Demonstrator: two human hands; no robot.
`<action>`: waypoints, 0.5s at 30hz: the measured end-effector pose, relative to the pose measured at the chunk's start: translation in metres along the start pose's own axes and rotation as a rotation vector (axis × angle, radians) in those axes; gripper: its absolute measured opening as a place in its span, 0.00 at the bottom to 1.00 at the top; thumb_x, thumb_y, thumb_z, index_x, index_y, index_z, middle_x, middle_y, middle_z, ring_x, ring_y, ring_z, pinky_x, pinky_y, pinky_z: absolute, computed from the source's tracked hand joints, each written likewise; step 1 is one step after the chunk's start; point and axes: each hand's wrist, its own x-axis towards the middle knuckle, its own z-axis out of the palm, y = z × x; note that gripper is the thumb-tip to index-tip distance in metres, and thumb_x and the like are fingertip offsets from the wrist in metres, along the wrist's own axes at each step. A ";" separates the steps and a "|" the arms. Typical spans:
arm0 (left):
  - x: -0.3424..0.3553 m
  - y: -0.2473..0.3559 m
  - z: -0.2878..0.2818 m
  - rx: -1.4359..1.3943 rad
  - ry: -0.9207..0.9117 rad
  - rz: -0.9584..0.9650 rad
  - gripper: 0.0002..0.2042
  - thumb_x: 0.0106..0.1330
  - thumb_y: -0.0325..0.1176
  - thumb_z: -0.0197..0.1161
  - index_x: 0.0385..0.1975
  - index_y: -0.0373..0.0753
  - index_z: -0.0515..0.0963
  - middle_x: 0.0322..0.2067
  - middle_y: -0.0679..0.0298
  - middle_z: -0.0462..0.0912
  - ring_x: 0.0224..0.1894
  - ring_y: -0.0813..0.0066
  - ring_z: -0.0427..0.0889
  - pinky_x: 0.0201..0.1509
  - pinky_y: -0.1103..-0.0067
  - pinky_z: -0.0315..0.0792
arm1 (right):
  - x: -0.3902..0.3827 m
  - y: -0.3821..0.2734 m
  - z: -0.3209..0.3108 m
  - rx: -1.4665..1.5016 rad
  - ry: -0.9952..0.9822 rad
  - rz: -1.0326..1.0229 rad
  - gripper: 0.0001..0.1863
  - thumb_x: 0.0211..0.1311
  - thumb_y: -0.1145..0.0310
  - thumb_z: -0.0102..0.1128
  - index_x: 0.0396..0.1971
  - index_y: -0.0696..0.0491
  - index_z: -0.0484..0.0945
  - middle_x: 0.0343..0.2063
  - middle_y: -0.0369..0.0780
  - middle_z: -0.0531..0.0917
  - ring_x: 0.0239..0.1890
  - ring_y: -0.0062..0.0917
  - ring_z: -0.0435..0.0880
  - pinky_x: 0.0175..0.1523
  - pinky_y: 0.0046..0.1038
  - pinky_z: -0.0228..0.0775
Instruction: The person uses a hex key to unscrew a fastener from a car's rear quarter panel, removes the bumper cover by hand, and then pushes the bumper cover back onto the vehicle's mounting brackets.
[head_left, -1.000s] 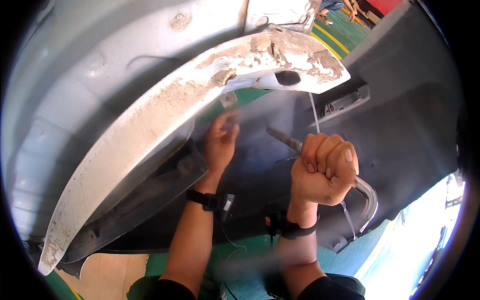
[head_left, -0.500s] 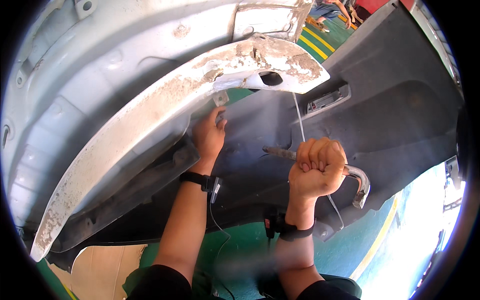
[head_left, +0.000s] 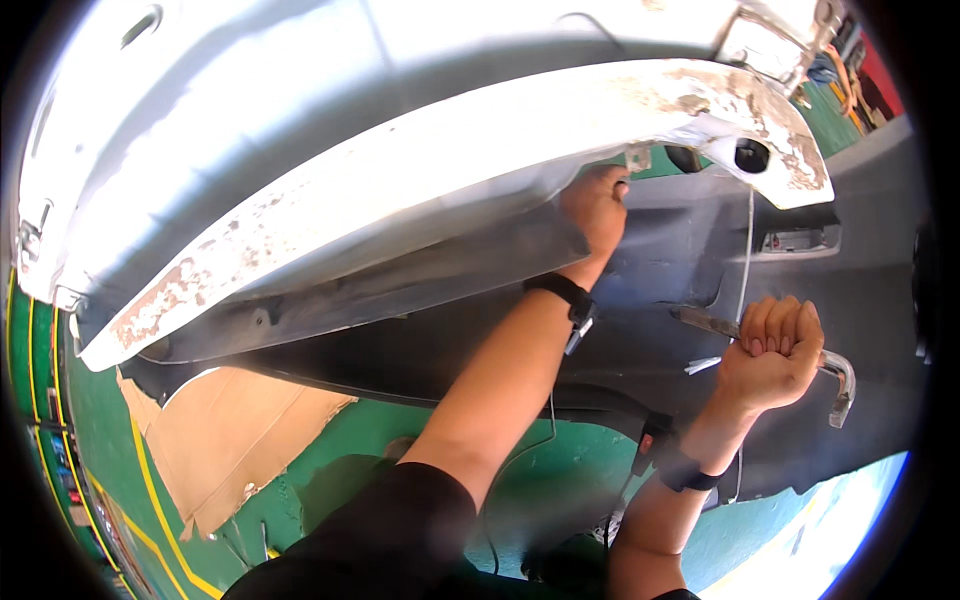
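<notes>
My right hand [head_left: 770,355] grips a metal pry bar [head_left: 838,385] in a fist. Its hooked end sticks out to the right and its flat, worn tip points left, in front of a dark bumper panel [head_left: 640,345]. Under a dirt-stained, curved white fender edge [head_left: 400,150], my left hand [head_left: 597,215] reaches up with curled fingers. The end of a dark plastic liner strip [head_left: 480,240] overlaps this hand and wrist. A small metal tab [head_left: 638,158] sits just above my fingers; what they hold, if anything, is hidden.
A thin pale rod [head_left: 748,245] runs down past the bar. Flattened cardboard [head_left: 250,420] lies on the green floor [head_left: 380,425] at the lower left. A cable [head_left: 510,460] hangs by my left arm. Another person [head_left: 845,80] shows at the top right.
The view has swung left, so the fender, panel and both hands appear farther right. My left fingers look more curled beside the tab. My right hand keeps its grip on the pry bar.
</notes>
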 end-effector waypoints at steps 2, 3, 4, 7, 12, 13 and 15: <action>0.000 -0.002 -0.002 -0.050 0.041 0.007 0.08 0.56 0.27 0.65 0.36 0.43 0.83 0.34 0.55 0.84 0.36 0.54 0.82 0.41 0.67 0.75 | -0.001 0.002 0.001 -0.051 -0.035 0.037 0.20 0.62 0.71 0.46 0.10 0.49 0.53 0.10 0.32 0.53 0.11 0.15 0.49 0.15 0.21 0.40; -0.001 -0.001 -0.001 -0.040 0.044 0.011 0.08 0.56 0.27 0.65 0.36 0.43 0.83 0.34 0.55 0.84 0.36 0.54 0.82 0.41 0.67 0.76 | -0.001 0.003 0.000 -0.084 -0.049 0.050 0.20 0.62 0.71 0.46 0.10 0.49 0.54 0.10 0.32 0.53 0.10 0.14 0.49 0.15 0.21 0.40; 0.000 0.001 0.001 -0.032 0.045 0.016 0.08 0.56 0.27 0.65 0.36 0.42 0.83 0.34 0.55 0.84 0.35 0.54 0.82 0.40 0.67 0.76 | -0.002 0.004 0.001 -0.113 -0.040 0.051 0.20 0.62 0.71 0.46 0.10 0.50 0.54 0.10 0.32 0.53 0.11 0.14 0.49 0.15 0.21 0.40; -0.001 0.002 0.004 0.037 0.033 0.026 0.08 0.56 0.26 0.65 0.35 0.42 0.83 0.34 0.56 0.84 0.36 0.54 0.82 0.40 0.67 0.75 | -0.003 0.006 -0.004 -0.179 -0.060 0.022 0.19 0.62 0.72 0.46 0.11 0.51 0.56 0.10 0.32 0.54 0.10 0.13 0.49 0.14 0.21 0.40; 0.002 0.005 0.001 0.092 -0.096 0.019 0.08 0.58 0.25 0.62 0.36 0.41 0.82 0.33 0.53 0.84 0.36 0.55 0.82 0.40 0.67 0.75 | -0.004 0.007 -0.005 -0.177 -0.068 -0.001 0.17 0.61 0.76 0.51 0.12 0.54 0.63 0.09 0.31 0.58 0.09 0.14 0.54 0.13 0.22 0.41; 0.002 0.000 0.003 0.062 -0.163 -0.011 0.09 0.58 0.24 0.63 0.38 0.40 0.82 0.35 0.53 0.84 0.36 0.54 0.82 0.40 0.67 0.75 | -0.006 0.005 0.004 -0.219 0.031 -0.013 0.21 0.62 0.76 0.51 0.09 0.52 0.58 0.08 0.31 0.57 0.09 0.15 0.54 0.14 0.22 0.41; 0.002 -0.009 0.006 -0.036 -0.100 -0.054 0.10 0.59 0.25 0.65 0.41 0.39 0.82 0.37 0.58 0.84 0.35 0.65 0.82 0.40 0.76 0.75 | -0.005 -0.004 0.008 -0.191 0.065 -0.006 0.22 0.61 0.75 0.51 0.09 0.51 0.57 0.08 0.30 0.55 0.09 0.14 0.53 0.14 0.21 0.42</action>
